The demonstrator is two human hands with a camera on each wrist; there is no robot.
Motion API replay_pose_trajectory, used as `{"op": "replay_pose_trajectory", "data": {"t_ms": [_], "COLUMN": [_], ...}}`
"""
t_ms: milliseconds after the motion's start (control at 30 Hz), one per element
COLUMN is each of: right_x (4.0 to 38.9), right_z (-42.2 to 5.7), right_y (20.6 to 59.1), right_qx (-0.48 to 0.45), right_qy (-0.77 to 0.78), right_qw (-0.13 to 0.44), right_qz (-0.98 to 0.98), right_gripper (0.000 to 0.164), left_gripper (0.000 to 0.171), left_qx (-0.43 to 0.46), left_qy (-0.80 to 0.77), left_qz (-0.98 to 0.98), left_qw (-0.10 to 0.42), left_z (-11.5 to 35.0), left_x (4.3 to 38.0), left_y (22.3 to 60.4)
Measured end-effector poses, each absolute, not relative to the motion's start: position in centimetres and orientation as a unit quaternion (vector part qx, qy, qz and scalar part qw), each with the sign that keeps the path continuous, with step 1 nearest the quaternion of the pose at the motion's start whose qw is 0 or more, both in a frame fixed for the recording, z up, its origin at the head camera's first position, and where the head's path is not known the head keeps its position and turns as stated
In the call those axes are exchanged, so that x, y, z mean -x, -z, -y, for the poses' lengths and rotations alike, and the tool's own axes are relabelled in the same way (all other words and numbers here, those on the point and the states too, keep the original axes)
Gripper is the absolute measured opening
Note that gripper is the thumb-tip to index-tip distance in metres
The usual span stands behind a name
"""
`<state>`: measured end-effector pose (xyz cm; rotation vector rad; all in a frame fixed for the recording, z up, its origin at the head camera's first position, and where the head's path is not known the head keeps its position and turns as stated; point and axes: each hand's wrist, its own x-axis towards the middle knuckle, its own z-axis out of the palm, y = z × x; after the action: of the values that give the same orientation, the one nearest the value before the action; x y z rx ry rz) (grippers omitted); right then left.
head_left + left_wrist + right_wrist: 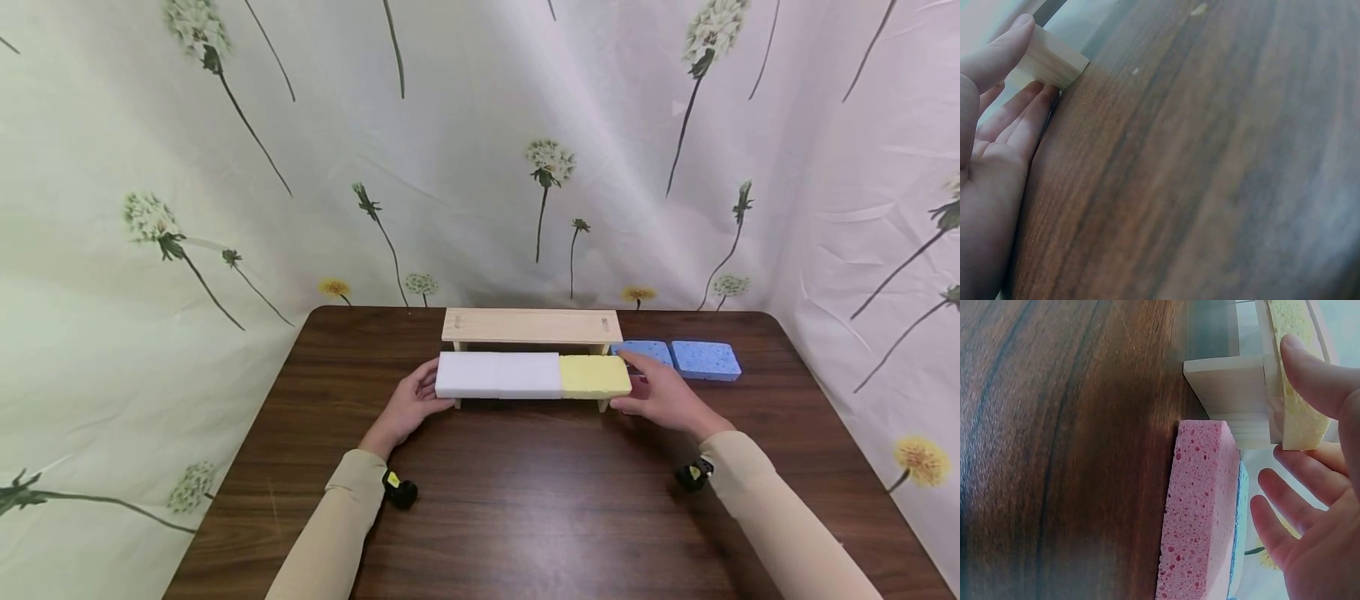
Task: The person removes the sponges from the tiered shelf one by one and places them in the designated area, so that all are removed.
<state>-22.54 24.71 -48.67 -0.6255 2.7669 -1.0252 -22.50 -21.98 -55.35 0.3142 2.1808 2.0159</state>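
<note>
Two white sponges (498, 375) and a yellow sponge (596, 377) form a row on top of a low wooden stand (1229, 381), whose legs show beneath them. My left hand (411, 404) is at the row's left end, its fairly straight fingers against the pale wood of the stand in the left wrist view. At the other end my right hand (667, 396) pinches the yellow sponge, thumb along one side and index finger at its far edge, the other fingers spread. A pink sponge (1194, 506) lies below that hand, mostly hidden in the head view.
Behind the row stands a second wooden stand (532, 325) with a bare top. Two blue sponges (707, 360) lie to its right on the dark wood table (525, 500). A flower-print curtain (480, 167) hangs along the table's back and sides.
</note>
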Motion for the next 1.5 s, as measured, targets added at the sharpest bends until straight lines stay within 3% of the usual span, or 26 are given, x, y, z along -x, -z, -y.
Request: {"op": "replay_pose_trajectory", "data": {"t_ms": [1500], "right_x": [22.34], "right_z": [-24.73], "right_y": [49.69], "right_qx": [0.188], "right_qy": [0.365], "right_qw": [0.029], "right_qz": [-0.911], "right_gripper": [0.083], "left_gripper": [0.084], "left_qx": [-0.114], "left_qy": [-0.664], "left_qz": [-0.735], "left_qw": [0.073], "left_z": [22.0], "left_x": [22.59], "left_y": [55.5]}}
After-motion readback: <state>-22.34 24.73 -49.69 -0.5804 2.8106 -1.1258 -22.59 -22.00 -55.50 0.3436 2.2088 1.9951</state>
